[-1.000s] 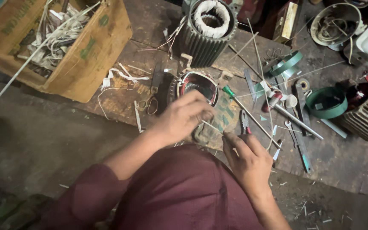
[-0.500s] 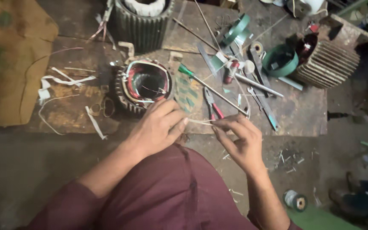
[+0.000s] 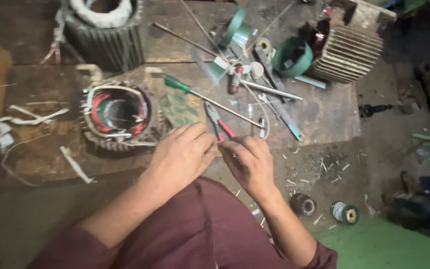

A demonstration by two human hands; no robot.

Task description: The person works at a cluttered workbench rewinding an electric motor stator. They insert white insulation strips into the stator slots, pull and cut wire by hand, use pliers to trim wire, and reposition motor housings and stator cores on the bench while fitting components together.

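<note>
My left hand (image 3: 182, 154) and my right hand (image 3: 247, 162) meet fingertip to fingertip over the front edge of a wooden board (image 3: 324, 114). Both pinch a thin pale strip that is almost wholly hidden by the fingers. Just left of my left hand lies a small motor stator (image 3: 118, 112) with red-brown windings and white sleeving. Red-handled pliers (image 3: 217, 122) lie right behind my fingers. A green-handled screwdriver (image 3: 175, 82) lies slantwise behind them.
A large finned motor housing (image 3: 105, 30) stands at the back left, another finned motor (image 3: 344, 52) at the back right beside a green tape roll (image 3: 289, 57). Rods and tools litter the board's middle. Two small spools (image 3: 344, 212) sit on the floor at right.
My hands have drawn together until the fingertips touch; the pale strip seen stretched between them earlier is now hidden. The view has shifted right across the bench.
</note>
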